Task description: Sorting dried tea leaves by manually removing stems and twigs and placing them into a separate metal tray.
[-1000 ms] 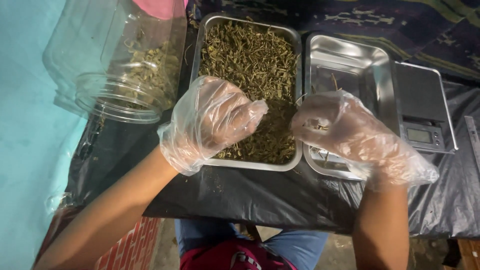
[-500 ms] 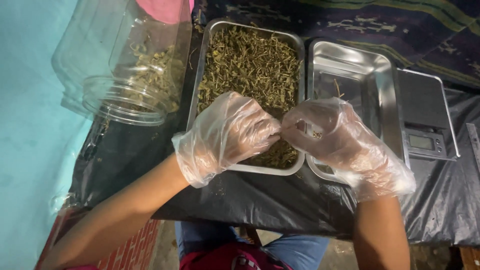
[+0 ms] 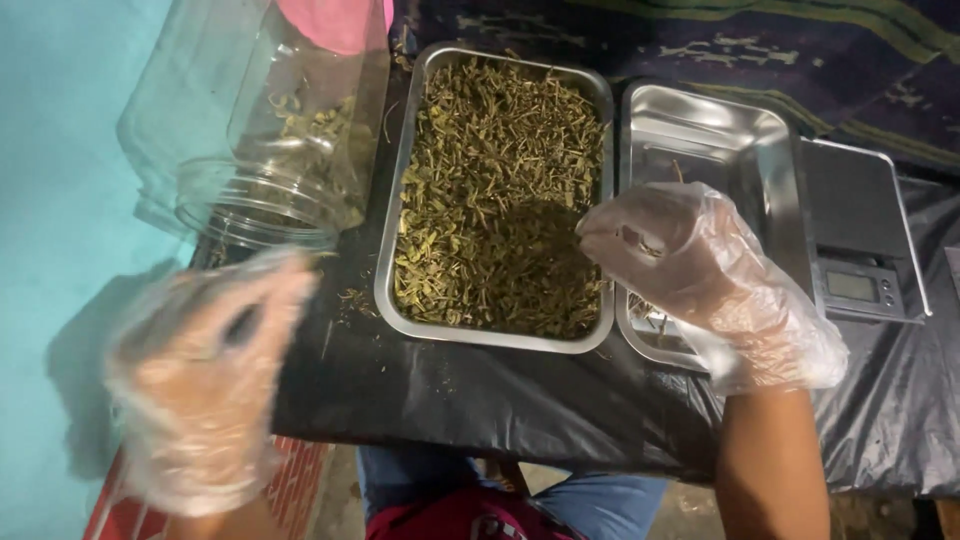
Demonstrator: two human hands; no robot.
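Observation:
A steel tray (image 3: 400, 200) full of dried green-brown herb (image 3: 495, 190) lies on the black-covered table. My right hand (image 3: 690, 270), in a clear plastic glove, hovers over the gap between this tray and a nearly bare second steel tray (image 3: 720, 130), fingers pinched on a small herb stem. My left hand (image 3: 205, 370), also gloved and blurred by motion, is off the table's left front corner, below a tipped clear plastic jar (image 3: 260, 140); its fingers look spread with nothing in them.
The clear jar lies on its side at the left with some herb inside. A small digital scale (image 3: 860, 240) sits right of the second tray. Loose herb bits lie on the black sheet (image 3: 450, 390). A patterned dark cloth (image 3: 700, 40) lies behind.
My left hand has pulled away from the herb tray, down and to the left past the table corner. My right hand has stayed near the trays' shared edge.

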